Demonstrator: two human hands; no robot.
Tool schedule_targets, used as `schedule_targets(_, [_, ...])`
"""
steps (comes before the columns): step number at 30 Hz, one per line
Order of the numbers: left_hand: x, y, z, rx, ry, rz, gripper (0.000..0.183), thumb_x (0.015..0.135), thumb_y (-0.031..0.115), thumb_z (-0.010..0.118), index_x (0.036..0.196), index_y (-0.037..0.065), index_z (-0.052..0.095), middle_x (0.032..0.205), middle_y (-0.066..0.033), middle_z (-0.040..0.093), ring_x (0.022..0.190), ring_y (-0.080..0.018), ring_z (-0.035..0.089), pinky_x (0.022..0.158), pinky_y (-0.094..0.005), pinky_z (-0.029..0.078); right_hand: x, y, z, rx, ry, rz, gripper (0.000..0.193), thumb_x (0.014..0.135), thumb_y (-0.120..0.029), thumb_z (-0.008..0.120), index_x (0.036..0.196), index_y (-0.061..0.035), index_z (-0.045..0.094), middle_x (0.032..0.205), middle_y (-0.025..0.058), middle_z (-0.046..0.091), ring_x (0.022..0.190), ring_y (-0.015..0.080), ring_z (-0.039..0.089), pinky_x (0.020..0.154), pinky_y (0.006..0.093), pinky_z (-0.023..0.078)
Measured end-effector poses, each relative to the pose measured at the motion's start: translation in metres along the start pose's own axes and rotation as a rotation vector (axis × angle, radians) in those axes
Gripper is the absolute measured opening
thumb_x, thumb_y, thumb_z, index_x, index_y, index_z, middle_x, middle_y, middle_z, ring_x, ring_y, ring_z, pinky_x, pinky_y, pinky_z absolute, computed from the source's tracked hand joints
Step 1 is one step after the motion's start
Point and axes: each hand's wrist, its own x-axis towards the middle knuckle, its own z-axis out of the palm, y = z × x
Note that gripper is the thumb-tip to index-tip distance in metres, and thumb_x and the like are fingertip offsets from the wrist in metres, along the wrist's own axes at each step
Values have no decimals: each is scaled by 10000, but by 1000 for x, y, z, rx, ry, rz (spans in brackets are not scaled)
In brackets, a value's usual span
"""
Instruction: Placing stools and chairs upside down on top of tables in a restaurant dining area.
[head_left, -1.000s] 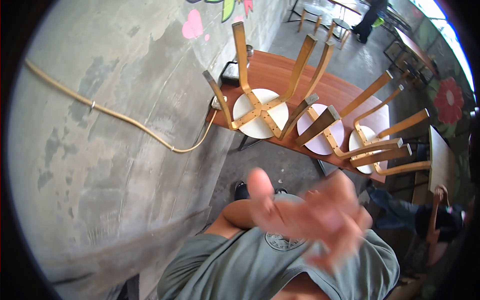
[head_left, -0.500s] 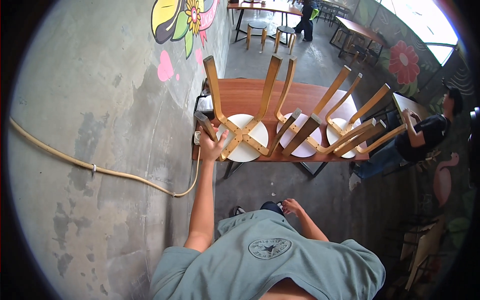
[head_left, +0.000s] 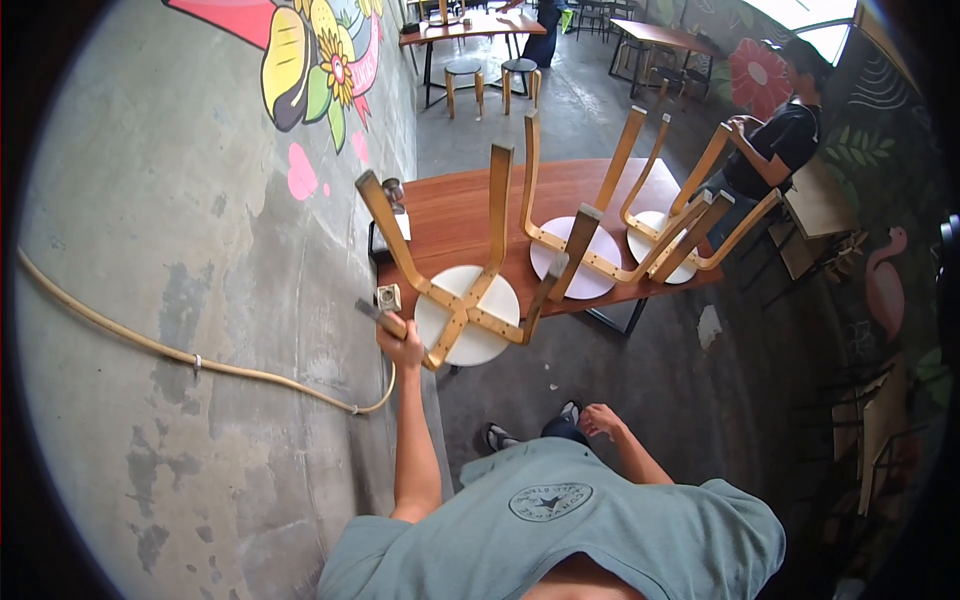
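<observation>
1. We see the nearest stool [head_left: 467, 312] with a white seat and honey-brown wooden legs.
2. The middle stool [head_left: 596, 281] has a pale lilac seat; the farthest stool [head_left: 648, 222] has a white one.
3. The worktop [head_left: 450, 205] is reddish brown.
4. We notice that the left wall [head_left: 240, 290] is grey with darker blotches, and its mural [head_left: 320, 80] is yellow, green, pink and black.
5. The cable [head_left: 280, 375] is beige.
6. Our shirt [head_left: 450, 550] is grey-green with a dark oval emblem [head_left: 551, 502].
7. We find the painted flower [head_left: 757, 75] coral red, the flamingo [head_left: 885, 275] pink.
</observation>
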Motion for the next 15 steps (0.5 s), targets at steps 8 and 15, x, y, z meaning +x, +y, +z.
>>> schedule_targets(8, [-69,72,-34,-66,-34,-48,225,609,-90,495,720,68,377,634,1,379,476,-82,415,456,-244,446,3,14,-13,66,-25,-78,229,844,-213,460,954,-41,565,826,91,617,646,181,600,597,321,500])
schedule_targets(15, [-127,183,-43,184,-58,-99,148,564,9,520,700,6,458,559,13,434,479,-94,442,449,-266,354,-4,55,-52,-27,-55,-52,215,836,-228,461,887,-61,589,775,64,612,608,169,586,562,307,494])
